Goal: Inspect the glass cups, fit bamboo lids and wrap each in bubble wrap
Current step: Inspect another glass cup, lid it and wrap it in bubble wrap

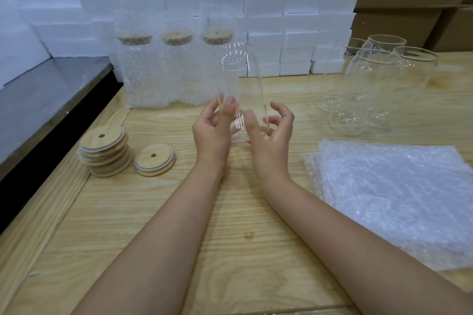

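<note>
**Grip closed on one clear cup**

The grip is two-handed: the left hand (pixel 212 130) and the right hand (pixel 272 133) curl thumbs and fingers round the base of a tall clear glass cup (pixel 240 77), held roughly upright above the pale wooden worktop (pixel 230 225). Left of the grip lie round bamboo lids (pixel 103 151). Beyond it to the left stand three bubble-wrapped lidded cups (pixel 174 71). To its right are bare glass cups (pixel 378 84) and a stack of bubble-wrap sheets (pixel 399 199).

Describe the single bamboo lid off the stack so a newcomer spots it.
On the wooden table, near its left edge, stands a stack of bamboo lids. Just right of that stack lies the lone lid, flat on the wood. Unlike the stacked lids and those fitted on the wrapped cups behind, it sits by itself.
</note>
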Available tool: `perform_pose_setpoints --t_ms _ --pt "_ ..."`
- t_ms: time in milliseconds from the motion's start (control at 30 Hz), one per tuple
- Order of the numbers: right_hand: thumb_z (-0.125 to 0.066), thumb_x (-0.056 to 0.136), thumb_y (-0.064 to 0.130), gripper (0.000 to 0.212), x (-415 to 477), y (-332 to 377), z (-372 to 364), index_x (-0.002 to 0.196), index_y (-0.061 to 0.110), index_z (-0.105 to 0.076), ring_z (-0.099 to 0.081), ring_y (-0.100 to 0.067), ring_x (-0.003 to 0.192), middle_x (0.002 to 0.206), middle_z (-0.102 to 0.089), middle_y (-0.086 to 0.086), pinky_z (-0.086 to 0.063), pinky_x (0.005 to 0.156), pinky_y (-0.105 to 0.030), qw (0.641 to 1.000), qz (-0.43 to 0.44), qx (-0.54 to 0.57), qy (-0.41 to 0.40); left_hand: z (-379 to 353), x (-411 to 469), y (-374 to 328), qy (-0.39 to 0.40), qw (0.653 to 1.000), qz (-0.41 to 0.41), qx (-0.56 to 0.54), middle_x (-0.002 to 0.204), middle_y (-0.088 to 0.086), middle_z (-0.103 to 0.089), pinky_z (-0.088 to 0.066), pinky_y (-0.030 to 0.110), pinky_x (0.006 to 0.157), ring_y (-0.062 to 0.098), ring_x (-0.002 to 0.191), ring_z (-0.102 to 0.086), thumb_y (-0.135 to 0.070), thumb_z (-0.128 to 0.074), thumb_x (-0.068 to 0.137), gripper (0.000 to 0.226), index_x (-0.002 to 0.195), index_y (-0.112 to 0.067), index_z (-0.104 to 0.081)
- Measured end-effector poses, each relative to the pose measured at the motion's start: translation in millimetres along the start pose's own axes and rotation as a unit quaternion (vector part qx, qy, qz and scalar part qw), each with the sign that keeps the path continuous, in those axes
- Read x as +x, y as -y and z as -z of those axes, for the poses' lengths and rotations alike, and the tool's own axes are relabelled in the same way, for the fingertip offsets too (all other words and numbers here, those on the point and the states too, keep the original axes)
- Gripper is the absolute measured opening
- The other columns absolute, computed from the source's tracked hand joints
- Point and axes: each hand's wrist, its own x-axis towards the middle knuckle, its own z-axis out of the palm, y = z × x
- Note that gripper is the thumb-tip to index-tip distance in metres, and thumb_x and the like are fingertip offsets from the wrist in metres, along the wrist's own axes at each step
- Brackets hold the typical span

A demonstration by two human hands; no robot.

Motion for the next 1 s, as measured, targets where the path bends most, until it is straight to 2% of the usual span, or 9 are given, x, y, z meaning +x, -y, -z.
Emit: perform_pose_setpoints --t_ms 67,133,233,333,467,633,700,900,1000 --pt "-0.071 0.083 0.034 0.05 -0.7 -1.7 -0.8 0.12 0.032 -0.037 -0.051 -0.018 0.104 0.12 -0.039 -0.003 -0.049 0.084 -0.025 1.0 0.017 -0.015 0.012 0.6 0.3 0.8 0.003 1.0 -0.011 0.011 0.082 -0.008 -0.073 -0.052 0.022 0.062 0.011 0.089 -0.07 -0.052 -0.066 0.067 0.087 0.129 0.007 -0.052" --pt "-0.07 0.084 0.032 0.048 0.3 -3.1 -0.9 0.12 0.03 -0.038 -0.053 -0.02 0.106 0.122 -0.041 -0.005 -0.047 0.082 -0.022 1.0 0.018 -0.011 0.009 1.0 0.5 0.1 0.004 1.0 -0.016 0.014 0.082 -0.01 -0.073 -0.052 0.021 0.062 0.007 0.088 -0.069 -0.053 -0.067 0.067 0.088 0.131 0.006 -0.051" --pt "-0.065 0.088 0.034 0.043 0.1 -3.1 -0.7 0.12 0.029 -0.037 -0.055 -0.02 0.107 0.124 -0.043 -0.007 -0.049 0.087 -0.028 1.0 0.023 -0.014 0.004 0.1 -0.3 -1.0 0.003 1.0 -0.002 0.002 0.09 -0.007 -0.072 -0.051 0.018 0.062 0.006 0.09 -0.068 -0.053 -0.063 0.071 0.081 0.132 -0.002 -0.053" --pt "-0.056 0.093 0.036 0.032 1.1 -2.7 1.3 0.119 0.028 -0.039 -0.059 -0.011 0.098 0.126 -0.047 -0.009 -0.052 0.092 -0.04 1.0 0.0 0.027 0.002 0.6 2.6 -0.3 0.012 0.998 0.045 -0.04 0.109 0.003 -0.069 -0.056 0.023 0.072 0.011 0.096 -0.07 -0.054 -0.053 0.083 0.05 0.122 -0.023 -0.055" --pt "-0.044 0.1 0.034 0.027 6.6 -4.6 2.5 0.12 0.016 -0.047 -0.065 0.003 0.069 0.11 -0.054 -0.006 -0.054 0.062 -0.019 0.991 -0.051 0.125 -0.019 0.7 2.7 -2.3 0.043 0.994 0.085 -0.048 0.117 0.007 -0.067 -0.055 0.031 0.087 0.017 0.102 -0.069 -0.066 -0.046 0.071 0.052 0.11 -0.031 -0.053" --pt "-0.035 0.102 0.041 0.031 10.3 -6.5 1.6 0.1 0.021 -0.058 -0.068 -0.017 0.08 0.096 -0.06 -0.008 -0.059 0.061 -0.031 0.974 -0.132 0.184 -0.028 -1.8 2.7 -2.1 0.096 0.986 0.122 -0.053 0.117 0.009 -0.066 -0.055 0.036 0.083 0.022 0.107 -0.066 -0.063 -0.045 0.071 0.066 0.123 -0.023 -0.048" --pt "-0.033 0.102 0.041 0.034 10.5 -7.1 1.4 0.099 0.02 -0.059 -0.07 -0.017 0.074 0.091 -0.064 -0.009 -0.058 0.059 -0.032 0.971 -0.143 0.19 -0.024 -2.7 0.5 -1.6 0.116 0.985 0.121 -0.042 0.113 0.011 -0.069 -0.054 0.04 0.083 0.023 0.101 -0.066 -0.059 -0.049 0.072 0.065 0.123 -0.019 -0.051" --pt "-0.031 0.102 0.043 0.037 9.0 -5.7 0.3 0.101 0.019 -0.06 -0.071 -0.017 0.068 0.091 -0.066 -0.011 -0.056 0.054 -0.03 0.974 -0.137 0.182 -0.011 -2.0 -2.7 -4.4 0.106 0.987 0.111 -0.049 0.105 0.013 -0.071 -0.055 0.035 0.074 0.021 0.089 -0.068 -0.056 -0.055 0.069 0.062 0.119 -0.019 -0.055" --pt "-0.037 0.099 0.048 0.027 5.9 -3.9 0.9 0.11 0.029 -0.052 -0.069 -0.012 0.08 0.102 -0.064 -0.001 -0.059 0.066 -0.033 0.988 -0.096 0.116 -0.018 -0.8 -1.8 -2.9 0.075 0.992 0.085 -0.047 0.1 0.013 -0.071 -0.056 0.031 0.077 0.019 0.093 -0.069 -0.052 -0.062 0.075 0.051 0.113 -0.019 -0.058"
